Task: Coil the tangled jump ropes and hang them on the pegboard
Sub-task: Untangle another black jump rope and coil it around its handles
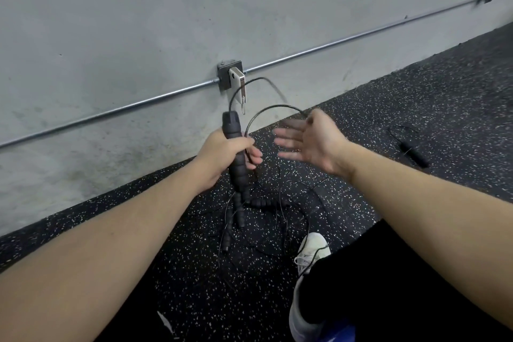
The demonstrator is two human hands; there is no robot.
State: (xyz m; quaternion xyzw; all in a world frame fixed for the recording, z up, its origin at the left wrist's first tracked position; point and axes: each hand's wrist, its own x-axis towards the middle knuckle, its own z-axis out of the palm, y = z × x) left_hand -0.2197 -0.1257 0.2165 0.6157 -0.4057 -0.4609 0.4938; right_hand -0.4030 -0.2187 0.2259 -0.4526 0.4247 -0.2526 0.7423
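One head-worn view — looking down, close over the forearms, toward the wall [138, 22].

Rope handle [234, 144] in left hand [222, 158]

1. No readable text, labels, brands or numbers anywhere in view.
2. White device [238, 81] on the wall box [225, 76]: faces look blank.
3. White shoe [311, 255]: no legible mark.

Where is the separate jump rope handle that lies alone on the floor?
The lone handle lies on the speckled floor at the far right of the head view, beyond the open right hand.
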